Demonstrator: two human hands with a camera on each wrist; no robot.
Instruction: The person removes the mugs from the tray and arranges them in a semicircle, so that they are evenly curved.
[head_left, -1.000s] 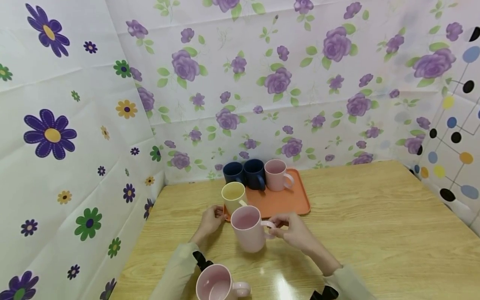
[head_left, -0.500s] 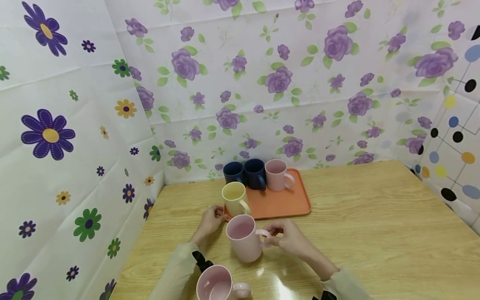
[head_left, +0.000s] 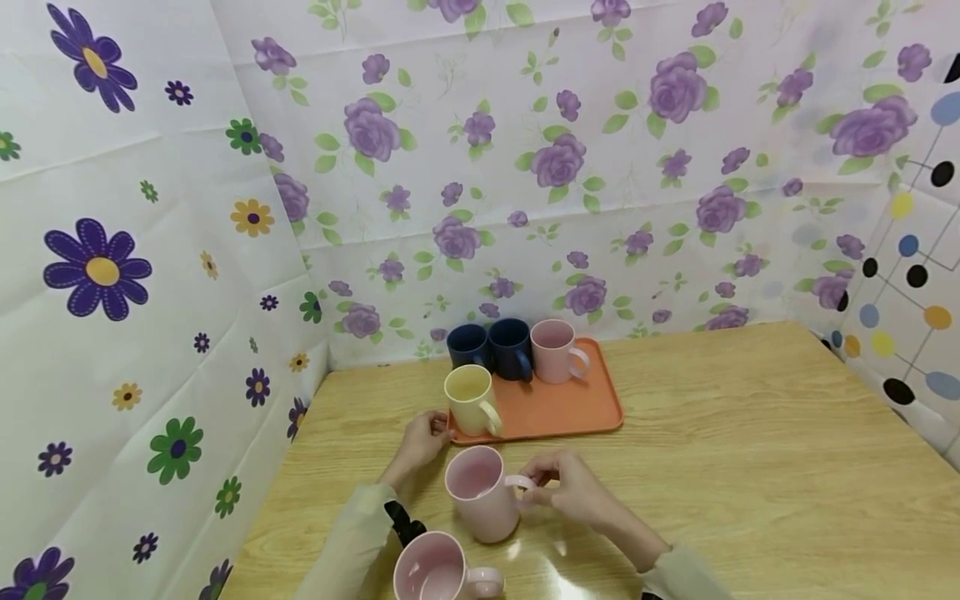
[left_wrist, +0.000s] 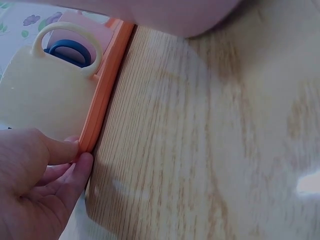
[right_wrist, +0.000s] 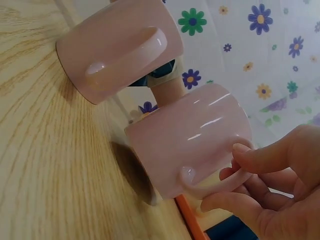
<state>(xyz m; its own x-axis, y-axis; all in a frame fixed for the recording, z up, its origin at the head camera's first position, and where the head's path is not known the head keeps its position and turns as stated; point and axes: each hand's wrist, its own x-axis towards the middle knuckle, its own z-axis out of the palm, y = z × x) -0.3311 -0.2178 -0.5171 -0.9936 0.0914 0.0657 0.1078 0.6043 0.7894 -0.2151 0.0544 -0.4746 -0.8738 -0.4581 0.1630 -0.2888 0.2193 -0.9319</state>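
Observation:
My right hand pinches the handle of a pink mug, thumb and fingers around it. In the right wrist view this mug hangs slightly tilted just above the table, its shadow below. At the front left corner of the orange tray, my left hand grips the rim between thumb and fingers, plain in the left wrist view. On the tray a yellow mug stands front left. Behind it two dark blue mugs and a pink mug form a row.
Another pink mug stands on the wooden table nearest the body, beside the left forearm. Flowered sheets hang behind the table and along the left. A dotted sheet borders the right side.
The pink mug in my right hand has come nearer the body, slightly left and away from the tray. The yellow mug's handle is now uncovered. My left hand stays at the tray corner.

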